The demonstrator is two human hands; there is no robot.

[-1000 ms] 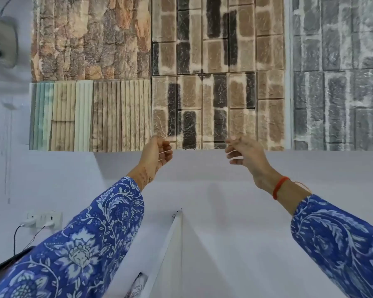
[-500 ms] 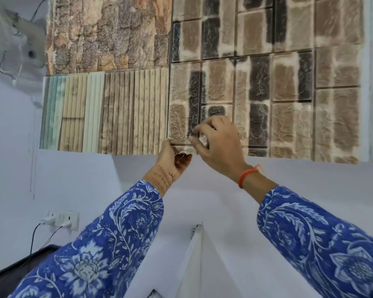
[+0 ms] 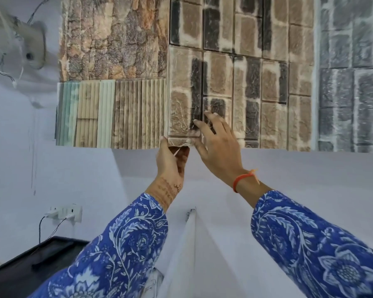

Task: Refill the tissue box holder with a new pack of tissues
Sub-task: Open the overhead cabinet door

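I see the left hand gripping the brick-pattern panel at its lower edge. The right hand lies on it, fingers released (spread flat).

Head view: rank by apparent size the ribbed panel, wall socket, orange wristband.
1. ribbed panel, by far
2. wall socket
3. orange wristband

The last two look close, and the wristband sits nearer the camera, so their order is unsure.
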